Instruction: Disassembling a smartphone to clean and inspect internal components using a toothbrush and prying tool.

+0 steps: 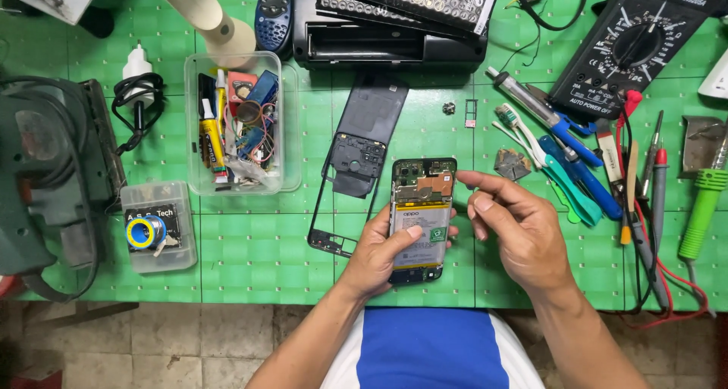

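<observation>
Head view, left hand (pixel 379 256) hides phone (pixel 421 218) btm

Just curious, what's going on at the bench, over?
Left hand holds opened phone. Right hand beside it, fingers pinched. Back cover on green mat.

A clear plastic tub (pixel 243 123) of glue tubes, wires and small parts stands on the green cutting mat (pixel 250 260). Left of it lie a white charger with coiled black cable (pixel 136 93) and a small lidded box (pixel 158 226) holding a solder spool. A black multimeter (pixel 633 44) sits top right (its red lead trails down the mat). Below it lie a soldering iron (pixel 531 105), blue and teal tweezers (pixel 572 169) and a green-handled screwdriver (pixel 701 211).
</observation>
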